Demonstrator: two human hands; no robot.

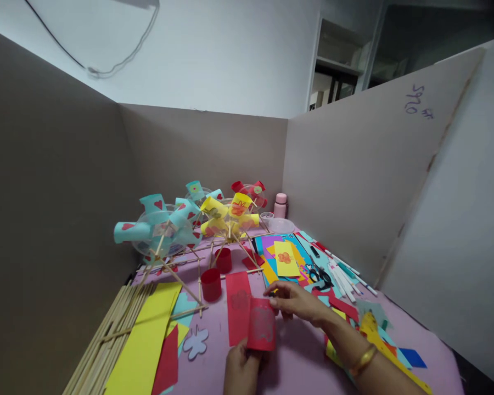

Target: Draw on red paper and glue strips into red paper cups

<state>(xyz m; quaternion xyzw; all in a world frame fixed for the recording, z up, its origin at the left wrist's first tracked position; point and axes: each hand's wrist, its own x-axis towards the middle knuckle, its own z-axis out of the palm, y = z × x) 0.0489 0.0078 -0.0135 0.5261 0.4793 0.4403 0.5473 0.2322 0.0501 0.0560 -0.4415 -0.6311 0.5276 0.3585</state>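
My left hand [242, 367] grips the lower edge of a curled red paper piece [261, 326] with a greyish drawing on its face. My right hand [294, 302] is bent at the paper's upper right corner, thumb and index finger close together around a small dark spot too small to name. Partly under the curled piece lies a flat red paper strip [237, 299] with a faint flower drawing. Two red paper rolls, a nearer one [211, 285] and a farther one [223, 260], stand just beyond. A grey flower-shaped cutout [196, 343] rests to the left.
Wheel-like stick models carry blue paper rolls [153, 233], yellow rolls [239, 204] and red rolls at the back. Wooden sticks [102, 340] and yellow paper [144, 340] lie left. Scissors [320, 276], white markers [342, 281] and paper scraps cover the right. Partition walls [206, 145] surround the table.
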